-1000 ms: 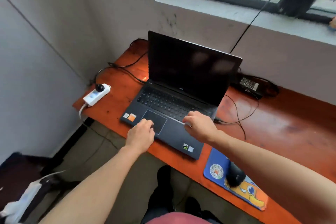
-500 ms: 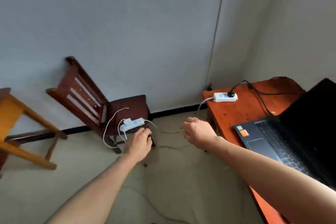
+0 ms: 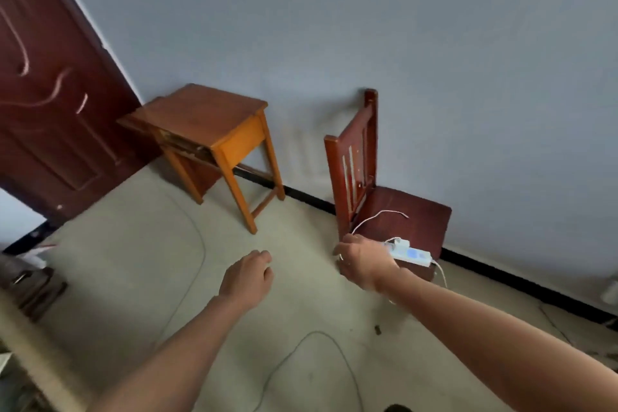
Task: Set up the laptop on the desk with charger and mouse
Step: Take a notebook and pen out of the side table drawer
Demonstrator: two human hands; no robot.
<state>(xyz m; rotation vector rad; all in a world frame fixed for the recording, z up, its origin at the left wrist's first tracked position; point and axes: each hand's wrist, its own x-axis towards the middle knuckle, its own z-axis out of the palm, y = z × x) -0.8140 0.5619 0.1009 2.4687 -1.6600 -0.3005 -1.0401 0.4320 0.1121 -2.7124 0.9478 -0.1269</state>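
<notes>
The laptop, desk and mouse are out of view. A white power strip (image 3: 410, 255) with a thin white cable (image 3: 374, 217) lies on the seat of a dark red wooden chair (image 3: 406, 214) by the wall. My right hand (image 3: 363, 261) is at the chair's front left corner with its fingers curled. It covers the strip's left end, and a bit of white cable shows by its fingertips. Whether it grips anything is hidden. My left hand (image 3: 247, 279) hovers over the floor with loosely curled fingers and holds nothing.
A small orange-brown wooden table (image 3: 207, 120) stands against the wall left of the chair. A dark red door (image 3: 43, 90) fills the left side. Thin dark cables (image 3: 200, 264) trail over the pale floor, and some clutter lies at the far left.
The view has swung further left, so the desk and laptop have left the frame. My right hand has reached the chair's front corner by the power strip, and my left hand has moved away from it.
</notes>
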